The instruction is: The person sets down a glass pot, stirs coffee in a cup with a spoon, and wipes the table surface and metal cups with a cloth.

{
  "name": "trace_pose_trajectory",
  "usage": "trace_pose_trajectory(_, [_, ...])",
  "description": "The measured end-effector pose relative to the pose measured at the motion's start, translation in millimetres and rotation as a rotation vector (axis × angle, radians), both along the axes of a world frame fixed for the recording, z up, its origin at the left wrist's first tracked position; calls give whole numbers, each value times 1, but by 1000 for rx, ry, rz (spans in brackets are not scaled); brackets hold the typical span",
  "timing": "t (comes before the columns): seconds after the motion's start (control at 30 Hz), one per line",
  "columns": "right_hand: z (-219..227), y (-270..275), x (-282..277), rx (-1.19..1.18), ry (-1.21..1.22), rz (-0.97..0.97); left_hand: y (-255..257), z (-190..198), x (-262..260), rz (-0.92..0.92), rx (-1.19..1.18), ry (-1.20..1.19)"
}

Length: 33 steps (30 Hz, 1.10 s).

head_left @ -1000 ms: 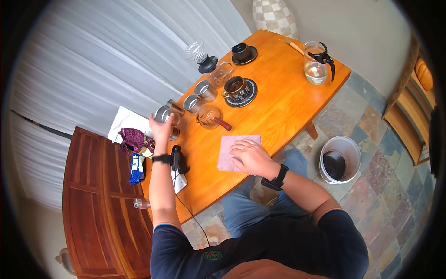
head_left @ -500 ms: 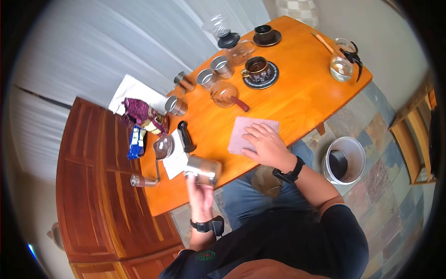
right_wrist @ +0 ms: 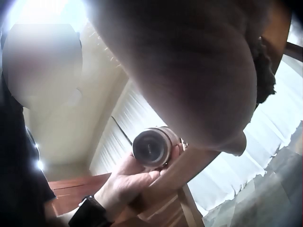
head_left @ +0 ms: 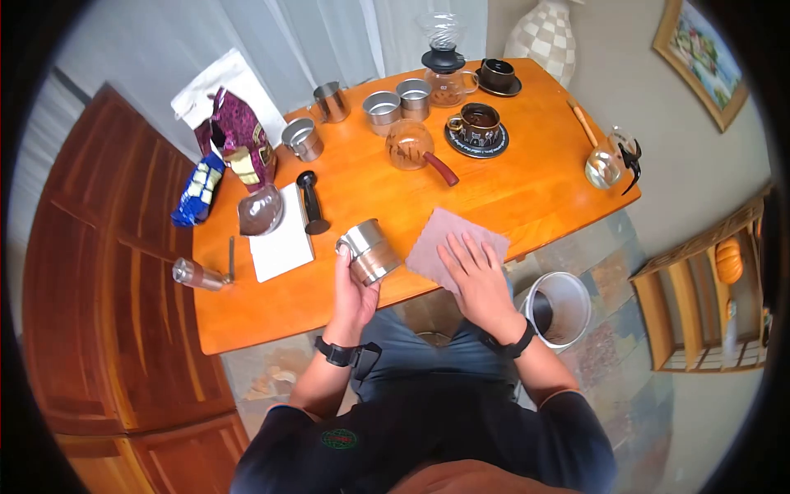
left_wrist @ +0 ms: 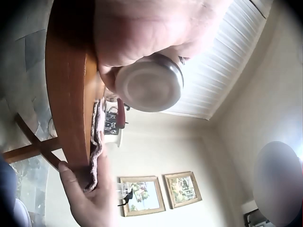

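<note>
mug [head_left: 370,252] shows its base [left_wrist: 148,90] only in wrist views.

Head view looks down; close wrist views share the cup [head_left: 371,253].

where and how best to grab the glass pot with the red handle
Probably by the red handle, with the right hand coming from the person's side: it juts from the round glass pot toward the person and the cloth, long and slim enough to wrap.
</note>
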State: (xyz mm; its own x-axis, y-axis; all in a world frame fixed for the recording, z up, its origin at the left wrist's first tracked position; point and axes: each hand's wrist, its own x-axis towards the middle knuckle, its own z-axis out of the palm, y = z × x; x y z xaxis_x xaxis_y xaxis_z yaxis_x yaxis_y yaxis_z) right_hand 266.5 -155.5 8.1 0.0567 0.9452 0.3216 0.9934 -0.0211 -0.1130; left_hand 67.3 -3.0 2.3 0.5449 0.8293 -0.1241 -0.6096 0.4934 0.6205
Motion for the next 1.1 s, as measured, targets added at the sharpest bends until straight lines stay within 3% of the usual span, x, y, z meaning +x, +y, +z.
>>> trace_pose_trajectory(0.03, [3, -6, -3, -26, -27, 17, 0, -2, 0, 14, -24, 10])
trace_pose_trajectory(0.2, [26, -16, -10, -52, 413, -29, 1, -3, -1, -4, -49, -37])
trace_pose_trajectory(0.23, [32, -16, -11, -72, 389, -9, 2, -3, -1, 20, -64, -61])
trace_pose_trajectory(0.33, [54, -13, -14, 8, 1541, -551, 4, -5, -1, -59, -36, -91])
trace_pose_trajectory(0.37, [48, -11, -16, 260, 1733, -429, 4, -5, -2, -42, -41, -110])
trace_pose_trajectory(0.43, [51, -7, -10, 408, 2041, -470, 4, -2, -2, -80, -37, -160])
trace_pose_trajectory(0.47, [53, -8, -8, 451, 2130, -387, 4, -2, -3, -107, -59, -180])
trace_pose_trajectory(0.5, [55, -7, -9, 437, 2121, -384, 4, -6, -3, -95, -64, -190])
trace_pose_trajectory(0.6, [69, -2, -27, 746, 1928, -367, -1, -7, 3, -8, -34, -109])
trace_pose_trajectory(0.63, [67, 1, -32, 744, 1926, -366, -3, -8, 4, -6, -36, -111])
trace_pose_trajectory(0.7, [57, 6, -38, 798, 1649, -261, -4, -10, 5, 6, -15, -53])
trace_pose_trajectory(0.77, [33, 11, -45, 561, 1287, -264, -4, -12, 4, -37, -22, -81])
trace_pose_trajectory(0.8, [33, 18, -57, 571, 1287, -270, -5, -15, 6, -29, 27, -69])
trace_pose_trajectory(0.87, [36, 37, -81, 13, 990, 145, -7, -16, 7, -26, 81, -56])
trace_pose_trajectory(0.97, [27, 45, -95, 53, 835, 210, -10, -13, 6, 49, 208, 49])
trace_pose_trajectory(1.1, [10, 51, -100, 171, 999, 188, -12, -10, 3, 100, 523, 209])
